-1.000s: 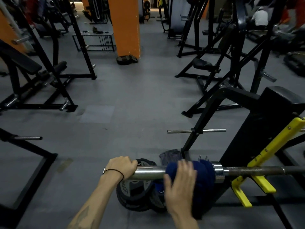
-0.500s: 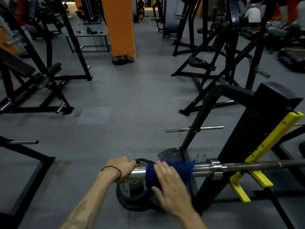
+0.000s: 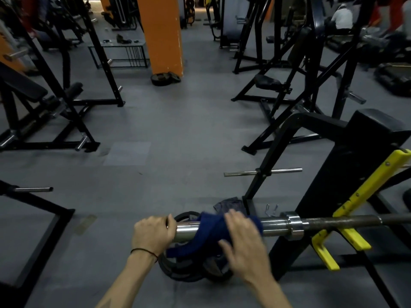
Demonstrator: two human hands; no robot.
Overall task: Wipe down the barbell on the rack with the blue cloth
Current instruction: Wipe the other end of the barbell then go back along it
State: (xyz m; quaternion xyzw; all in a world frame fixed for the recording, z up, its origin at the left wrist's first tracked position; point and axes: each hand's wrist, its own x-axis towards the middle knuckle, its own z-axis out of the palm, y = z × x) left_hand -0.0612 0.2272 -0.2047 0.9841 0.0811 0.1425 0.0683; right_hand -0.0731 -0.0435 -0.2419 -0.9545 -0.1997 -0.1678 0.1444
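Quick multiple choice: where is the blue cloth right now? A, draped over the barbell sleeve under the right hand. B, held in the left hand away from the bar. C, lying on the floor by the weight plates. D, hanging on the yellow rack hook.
A: the blue cloth wraps the chrome barbell sleeve, with the right hand pressing on it.

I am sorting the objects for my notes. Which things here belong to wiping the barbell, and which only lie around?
Belong to the job:
barbell
blue cloth
left hand, gripping the bar's end
right hand, on the cloth
yellow rack hooks

Just lying about:
weight plates on the floor
grey rag
spring collar
orange pillar
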